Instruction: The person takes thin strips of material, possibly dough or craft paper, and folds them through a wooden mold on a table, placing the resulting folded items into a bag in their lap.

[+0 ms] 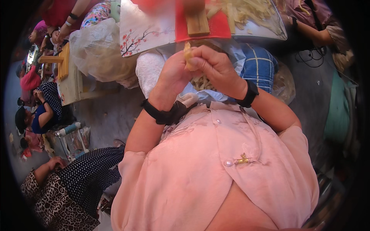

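Metal tray (278, 34) at the top of the view: holds a heap of pale yellow strips (246, 11). Taken as landmark.

Red board (219, 27) just left of the tray, touching its edge; a small wooden block (197, 22) rests on it.

Clear plastic bag (96, 50) well left of the tray, crumpled; contents cannot be told. Blue checked cloth (260, 65) directly below the tray. Between that cloth and a white towel (148, 71), more pale strips (202, 82) lie in an open bag.

Both hands are raised together below the tray, under the red board. Left hand (173, 73): fingers closed against a small yellowish piece (188, 54). Right hand (216, 65): fingertips (194, 61) pinched on the same piece from the other side. The hands touch around it. Black band on each wrist.
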`<state>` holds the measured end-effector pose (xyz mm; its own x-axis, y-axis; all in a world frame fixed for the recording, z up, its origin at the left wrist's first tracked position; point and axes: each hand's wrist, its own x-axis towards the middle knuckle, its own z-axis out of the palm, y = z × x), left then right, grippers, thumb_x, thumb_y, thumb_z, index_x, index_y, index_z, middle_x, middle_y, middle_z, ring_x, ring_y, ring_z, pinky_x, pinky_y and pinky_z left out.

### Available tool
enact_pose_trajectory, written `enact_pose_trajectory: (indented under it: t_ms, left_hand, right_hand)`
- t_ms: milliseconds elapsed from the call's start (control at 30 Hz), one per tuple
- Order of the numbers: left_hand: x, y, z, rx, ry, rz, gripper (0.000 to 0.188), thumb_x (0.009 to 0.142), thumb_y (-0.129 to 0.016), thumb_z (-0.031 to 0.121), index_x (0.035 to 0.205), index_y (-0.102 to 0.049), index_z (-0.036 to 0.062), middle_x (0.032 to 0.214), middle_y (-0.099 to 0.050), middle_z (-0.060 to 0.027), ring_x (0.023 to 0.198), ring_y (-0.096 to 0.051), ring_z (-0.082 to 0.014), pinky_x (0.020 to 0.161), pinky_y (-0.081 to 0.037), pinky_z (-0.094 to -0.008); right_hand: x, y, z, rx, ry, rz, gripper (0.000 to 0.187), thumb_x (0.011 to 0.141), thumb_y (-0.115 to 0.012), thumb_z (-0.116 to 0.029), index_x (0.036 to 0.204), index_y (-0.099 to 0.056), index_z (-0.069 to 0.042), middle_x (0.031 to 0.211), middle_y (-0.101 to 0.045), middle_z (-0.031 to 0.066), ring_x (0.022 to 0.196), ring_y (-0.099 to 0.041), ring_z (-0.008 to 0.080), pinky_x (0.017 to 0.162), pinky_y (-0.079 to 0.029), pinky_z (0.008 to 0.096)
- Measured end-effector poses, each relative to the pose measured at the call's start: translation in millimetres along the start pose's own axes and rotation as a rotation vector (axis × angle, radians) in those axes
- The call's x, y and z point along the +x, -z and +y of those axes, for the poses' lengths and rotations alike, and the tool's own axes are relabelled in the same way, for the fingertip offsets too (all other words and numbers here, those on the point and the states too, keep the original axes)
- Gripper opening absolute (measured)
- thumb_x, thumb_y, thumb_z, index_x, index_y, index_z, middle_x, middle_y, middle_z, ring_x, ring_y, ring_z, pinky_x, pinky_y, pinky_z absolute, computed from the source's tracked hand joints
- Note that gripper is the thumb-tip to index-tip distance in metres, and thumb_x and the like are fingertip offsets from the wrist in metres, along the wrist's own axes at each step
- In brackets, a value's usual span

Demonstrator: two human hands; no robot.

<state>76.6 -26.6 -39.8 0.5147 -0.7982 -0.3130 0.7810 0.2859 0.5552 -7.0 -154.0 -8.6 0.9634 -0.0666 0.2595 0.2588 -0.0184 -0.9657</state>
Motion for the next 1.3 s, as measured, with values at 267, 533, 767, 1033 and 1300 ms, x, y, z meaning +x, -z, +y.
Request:
enact_pose_trajectory:
  t_ms: [267, 533, 767, 1033, 1300]
  left_hand:
    - [-20, -22, -6, 1.159, -0.685, 0.199, 0.019, 0.084, -0.050, 0.003, 0.099, -0.061, 0.0023, 0.092, -0.058, -0.0112, 0.084, -0.057, -0.0271, 0.075, -0.046, -0.0324]
    - [-19, -38, 3, 1.320, -1.207, 0.144, 0.036, 0.066, -0.045, -0.013, 0.098, -0.055, 0.0003, 0.094, -0.055, -0.0186, 0.092, -0.052, -0.0396, 0.078, -0.046, -0.0403]
    - [-38, -79, 31, 1.106, -1.262, 0.070, 0.028, 0.070, -0.052, -0.014, 0.093, -0.057, 0.0003, 0.085, -0.057, -0.0125, 0.078, -0.057, -0.0277, 0.070, -0.047, -0.0318]
    - [-32, -62, 26, 0.531, -0.602, -0.087, 0.025, 0.085, -0.054, -0.007, 0.108, -0.050, -0.0002, 0.099, -0.056, -0.0049, 0.088, -0.056, -0.0099, 0.077, -0.048, -0.0234]
    - [-11, -37, 19, 0.992, -0.783, 0.145, 0.007, 0.086, -0.059, 0.000, 0.092, -0.062, -0.0014, 0.082, -0.062, -0.0023, 0.074, -0.055, -0.0062, 0.067, -0.048, -0.0211]
  right_hand:
    - [19, 4, 28, -0.235, 0.035, 0.185, 0.017, 0.095, -0.052, -0.020, 0.093, -0.056, -0.004, 0.073, -0.058, 0.0085, 0.066, -0.060, 0.0143, 0.060, -0.048, 0.0318]
    - [5, 13, 1, 0.494, -0.516, 0.058, 0.024, 0.097, -0.045, -0.019, 0.115, -0.055, -0.007, 0.078, -0.055, -0.0039, 0.056, -0.043, 0.0002, 0.042, -0.032, 0.0156]
    - [2, 15, -87, -0.232, 0.048, -0.081, 0.021, 0.091, -0.054, -0.008, 0.108, -0.054, 0.004, 0.089, -0.060, 0.0023, 0.074, -0.050, 0.0059, 0.066, -0.042, 0.0192]
    - [9, 30, -51, -0.363, 0.130, 0.076, 0.016, 0.088, -0.061, -0.004, 0.101, -0.060, 0.004, 0.080, -0.060, 0.0018, 0.066, -0.048, 0.0042, 0.058, -0.039, 0.0179]
    - [3, 32, -33, 0.300, -0.340, -0.016, 0.021, 0.094, -0.052, -0.012, 0.106, -0.061, 0.004, 0.067, -0.047, -0.0040, 0.055, -0.036, 0.0022, 0.047, -0.026, 0.0184]
